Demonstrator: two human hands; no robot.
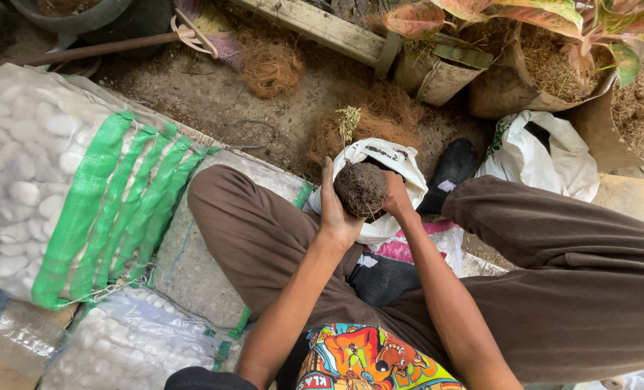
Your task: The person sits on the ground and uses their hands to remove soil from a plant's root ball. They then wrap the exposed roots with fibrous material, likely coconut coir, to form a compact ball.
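- The left hand (336, 209) and the right hand (396, 196) press on a round brown root ball (361, 189) from both sides. Each hand is clamped on it, fingers curled around.
- The ball sits between the two hands, up in the air above the person's knees.
- A thin little plant sprig (348, 123) sticks up from the top of the ball, just past the fingertips.
- Right under the hands lies a white plastic bag (394, 162). More brown fibre (379, 115) lies on the ground beyond the hands.
- Far off to the left hand's side is a big sack of white stones (54, 180) with green stripes.
- Past the right hand stand pots with pink and green leaves (553, 22).
- I think the ball could crumble if the hands squeeze too hard, since it looks loose and stringy.
- The sprig could bend or snap if a thumb pushes it.
- If one hand lets go, the ball could roll off and drop on the dirt.
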